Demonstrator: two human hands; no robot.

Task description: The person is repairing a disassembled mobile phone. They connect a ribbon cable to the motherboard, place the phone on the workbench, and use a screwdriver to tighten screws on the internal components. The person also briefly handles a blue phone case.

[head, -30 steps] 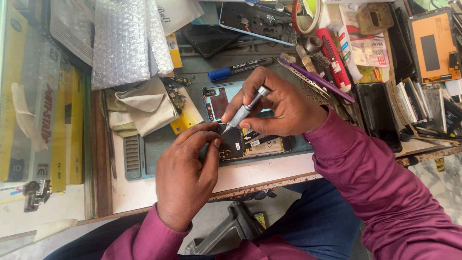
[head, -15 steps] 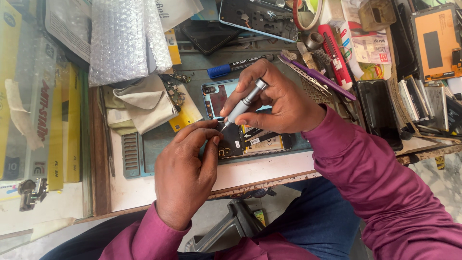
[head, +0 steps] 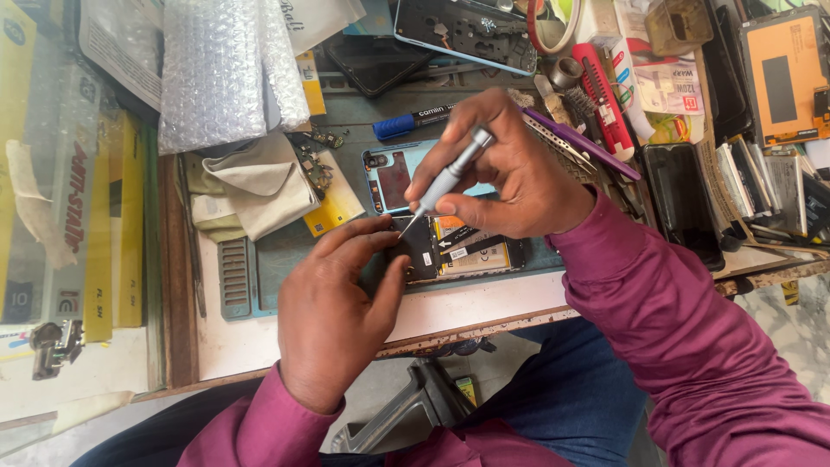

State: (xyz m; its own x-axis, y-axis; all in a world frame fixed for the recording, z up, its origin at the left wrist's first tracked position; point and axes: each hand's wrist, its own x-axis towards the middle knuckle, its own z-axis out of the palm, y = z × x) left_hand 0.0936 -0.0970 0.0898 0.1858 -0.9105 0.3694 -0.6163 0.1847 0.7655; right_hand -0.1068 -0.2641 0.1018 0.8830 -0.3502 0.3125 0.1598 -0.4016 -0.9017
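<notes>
**Risk findings: screwdriver tip on an opened phone**

I recorded the opened phone (head: 450,251) lying back-side up on the table (head: 484,316), at its near edge, with its inner boards and black shielding exposed. All positions below are given relative to that phone.

My right hand (head: 510,173) was above the phone, closed around a silver precision screwdriver (head: 450,177), thumb and fingers pinching the shaft, with the tip angled down onto the phone's left end. My left hand (head: 333,316) was at the phone's left end, fingers curled over it and pressing it down, thumb against the edge; it gripped nothing else.

Judged hazards:

- The tip could slip from the screw head and score the board or a flex cable, since the driver was tilted rather than upright.
- The left fingertips sat just beside the tip; a slip could jab them.
- I could not tell whether a screw was seated on the tip. A freed one could roll off the near edge or vanish in the clutter.
- Loose small parts (head: 316,164) lay left of and behind the phone, near a folded cloth (head: 251,186), where a sleeve could sweep them away.
- A blue marker (head: 415,121) and a purple pry tool (head: 579,143) lay behind the phone, near the right wrist, and could be knocked.
</notes>
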